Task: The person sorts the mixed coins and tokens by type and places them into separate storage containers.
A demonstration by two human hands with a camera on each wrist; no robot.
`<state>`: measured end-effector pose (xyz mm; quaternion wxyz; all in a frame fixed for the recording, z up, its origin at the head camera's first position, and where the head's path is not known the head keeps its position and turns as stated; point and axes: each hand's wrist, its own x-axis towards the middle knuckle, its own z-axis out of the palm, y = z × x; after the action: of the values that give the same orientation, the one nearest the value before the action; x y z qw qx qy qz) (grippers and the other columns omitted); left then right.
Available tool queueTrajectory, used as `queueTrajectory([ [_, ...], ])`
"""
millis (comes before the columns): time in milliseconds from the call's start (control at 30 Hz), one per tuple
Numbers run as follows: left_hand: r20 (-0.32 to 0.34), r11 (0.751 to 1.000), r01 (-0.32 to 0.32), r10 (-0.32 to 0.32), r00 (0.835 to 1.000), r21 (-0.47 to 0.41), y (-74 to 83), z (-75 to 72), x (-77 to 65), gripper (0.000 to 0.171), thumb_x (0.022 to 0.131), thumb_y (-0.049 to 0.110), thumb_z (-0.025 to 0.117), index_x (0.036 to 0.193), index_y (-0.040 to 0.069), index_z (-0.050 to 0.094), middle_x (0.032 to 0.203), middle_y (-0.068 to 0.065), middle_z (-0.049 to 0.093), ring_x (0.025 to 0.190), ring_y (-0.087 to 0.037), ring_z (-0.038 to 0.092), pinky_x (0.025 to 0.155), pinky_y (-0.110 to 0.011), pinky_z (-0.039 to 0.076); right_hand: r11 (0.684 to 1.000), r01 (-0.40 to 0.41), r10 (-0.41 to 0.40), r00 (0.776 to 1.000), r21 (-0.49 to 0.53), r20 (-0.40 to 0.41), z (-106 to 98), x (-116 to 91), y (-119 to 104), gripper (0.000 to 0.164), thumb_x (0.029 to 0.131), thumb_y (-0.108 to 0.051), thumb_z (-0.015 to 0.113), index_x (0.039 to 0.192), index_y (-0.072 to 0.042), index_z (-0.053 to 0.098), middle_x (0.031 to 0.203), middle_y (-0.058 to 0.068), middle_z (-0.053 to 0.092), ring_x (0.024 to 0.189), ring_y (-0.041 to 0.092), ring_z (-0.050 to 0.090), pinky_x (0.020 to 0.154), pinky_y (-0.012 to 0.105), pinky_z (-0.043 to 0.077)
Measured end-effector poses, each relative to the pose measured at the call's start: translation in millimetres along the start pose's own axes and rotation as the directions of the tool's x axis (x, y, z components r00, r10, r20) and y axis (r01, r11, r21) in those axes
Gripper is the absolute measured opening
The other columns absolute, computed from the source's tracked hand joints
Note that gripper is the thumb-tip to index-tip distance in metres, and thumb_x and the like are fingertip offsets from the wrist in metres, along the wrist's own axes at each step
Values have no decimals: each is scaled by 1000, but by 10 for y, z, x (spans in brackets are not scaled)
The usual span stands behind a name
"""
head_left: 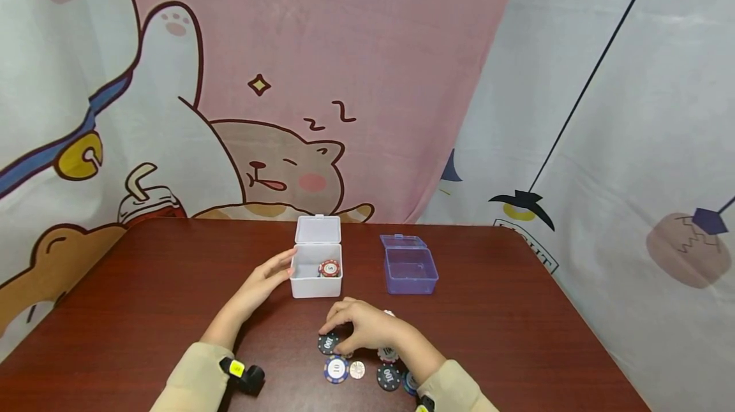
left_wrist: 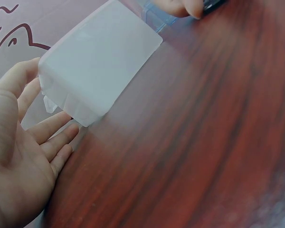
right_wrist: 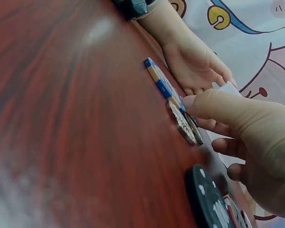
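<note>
One black chip [head_left: 328,342] on the table [head_left: 517,335] is straddled by the right hand [head_left: 367,326]; whether pinched cannot be told.
Probably light and stiff, best lifted by its rim; the white box [head_left: 317,287] is touched by the unclenched left hand [head_left: 265,281].

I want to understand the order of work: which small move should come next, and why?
Perhaps the right hand should lift the nearest black chip: its fingertips are there, and the left hand touches the open white box.
</note>
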<state>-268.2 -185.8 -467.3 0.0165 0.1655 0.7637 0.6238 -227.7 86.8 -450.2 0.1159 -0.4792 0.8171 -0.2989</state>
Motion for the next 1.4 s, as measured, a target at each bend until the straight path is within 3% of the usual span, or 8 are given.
queueTrajectory([
  [600,4,1000,-12,12,1000,-4,5,-5,3,49,97,14,56,144,9,43,141,-22,44,128,-38,42,102,-57,30,989,40,-49,997,-145,-58,41,67,-4,30,70,-21,84,98,-18,72,91,-16,60,90,-1,49,82,15,39],
  [900,7,1000,0,0,1000,-4,4,-8,9,48,98,15,55,144,10,43,141,-22,44,128,-38,42,102,-58,29,992,6,-19,995,-129,-102,9,65,-28,30,71,-22,83,98,-18,71,94,-17,63,91,1,51,83,18,39],
  [1400,2,1000,-6,6,1000,-6,0,1,2,49,97,14,56,144,8,43,141,-23,44,128,-39,42,102,-57,30,988,10,-46,973,-157,-225,-123,73,-113,32,68,-19,83,98,-16,72,91,-14,63,87,2,50,77,16,41],
])
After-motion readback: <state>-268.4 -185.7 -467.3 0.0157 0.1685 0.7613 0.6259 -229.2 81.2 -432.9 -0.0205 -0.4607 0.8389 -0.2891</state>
